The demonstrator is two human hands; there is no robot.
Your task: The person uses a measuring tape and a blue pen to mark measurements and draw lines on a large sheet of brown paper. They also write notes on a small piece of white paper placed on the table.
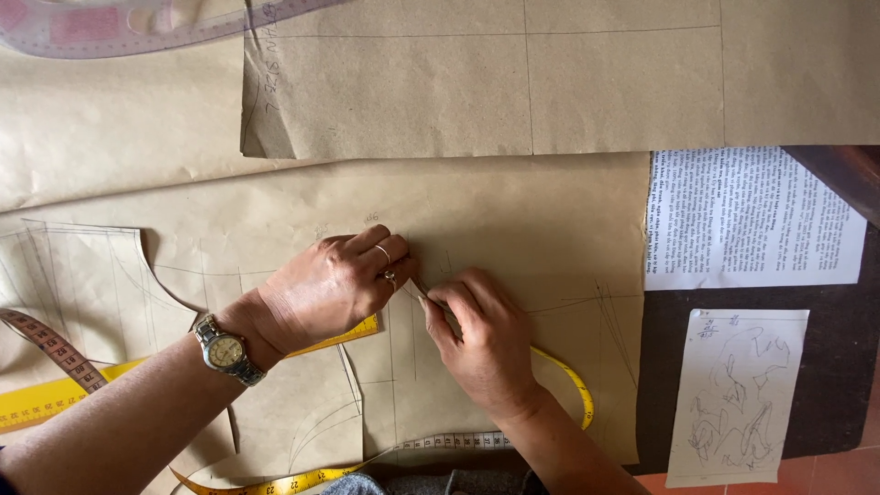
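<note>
The left hand (335, 289), with 2 rings and a metal wristwatch (225, 351), lies palm down on the large sheet of brown pattern paper (513, 220), its fingers close together and curled at the tips, pressing the sheet flat. The right hand (481, 335) meets it fingertip to fingertip, thumb and forefinger pinching a small pale marking tool (423, 291) — chalk or a short pencil, too small to tell — whose tip touches the paper just under the left fingertips. A yellow measuring tape (573, 380) curls out behind the right wrist, and a yellow ruler (55, 396) runs beneath the left forearm. Marking well here, I judge, calls for keeping the left fingers firm right beside the tip so the sheet cannot creep, and drawing with light, even pressure along the faint pencil lines already there. Beyond the right knuckles lie 2 white sheets — a printed page (752, 220) and a sketch (738, 394).
</note>
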